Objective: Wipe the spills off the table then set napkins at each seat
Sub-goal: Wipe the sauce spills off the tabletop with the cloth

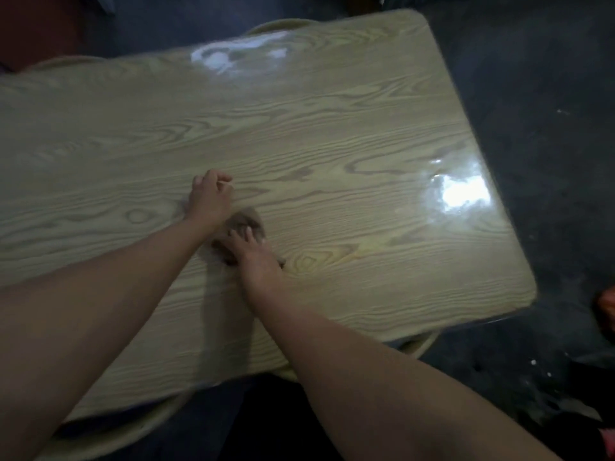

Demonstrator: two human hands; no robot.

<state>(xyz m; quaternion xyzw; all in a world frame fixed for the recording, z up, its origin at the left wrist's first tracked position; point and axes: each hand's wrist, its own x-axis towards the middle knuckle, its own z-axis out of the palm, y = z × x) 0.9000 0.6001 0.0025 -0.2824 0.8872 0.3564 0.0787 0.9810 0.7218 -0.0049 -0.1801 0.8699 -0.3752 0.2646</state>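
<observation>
The right hand (pixel 256 257) presses a brown cloth (pixel 248 221) flat on the worktop (pixel 366 134), its fingers (pixel 238 236) spread over the cloth's near part while the rest bunches out just beyond the fingertips. The left hand (pixel 209 197) sits just left of the cloth, its fingers curled in a loose fist that holds nothing I can make out; the frame is blurred there, so a small pinch of something cannot be ruled out. Two pale glossy patches show well away from both hands, one (pixel 233 56) far beyond the fingers near the far edge, another (pixel 462 191) well to the right of the right fingers. Whether they are wet spills or only glare I cannot tell, and that is the main risk: glare read as spill wastes strokes, and a real spill read as glare gets left. The cloth is held only by downward pressure, so a fast push could let it slide out from under the fingers or smear liquid instead of lifting it. No napkins are in view, so that step looks not yet begun.
</observation>
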